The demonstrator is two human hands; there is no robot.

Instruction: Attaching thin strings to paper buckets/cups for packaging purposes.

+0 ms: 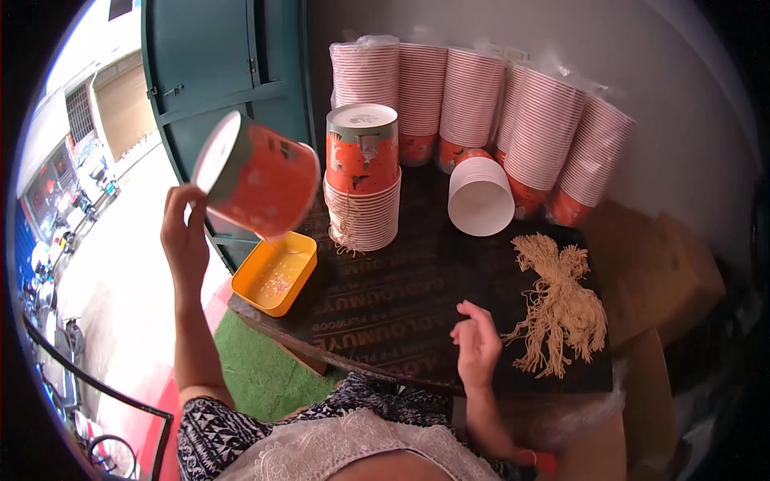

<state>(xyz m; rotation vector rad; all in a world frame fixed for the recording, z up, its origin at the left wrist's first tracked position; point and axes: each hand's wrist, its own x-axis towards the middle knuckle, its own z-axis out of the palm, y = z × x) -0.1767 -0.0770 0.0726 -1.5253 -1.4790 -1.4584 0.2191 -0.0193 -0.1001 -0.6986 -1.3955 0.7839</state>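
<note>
My left hand (186, 216) is up at the left, closed on the bottom edge of an orange-red paper bucket (269, 176). The bucket is tilted, its pale base turned to the upper left, and slightly blurred. Below it a yellow plastic tray (301, 276) sits at the table's left corner with small pale and pinkish bits inside. My right hand (479, 345) hovers over the table's front, fingers loosely bent and apart, with nothing visible in it. To its right lies a bundle of beige strings (565, 309). An upside-down stack of buckets (362, 176) stands mid-table, some strings hanging on its side.
Several tall stacks of nested buckets (473, 96) in clear plastic line the wall. A shorter stack (481, 196) lies on its side, white opening toward me. Cardboard (666, 272) is at the right of the dark table (401, 297); a green door (228, 64) stands behind left.
</note>
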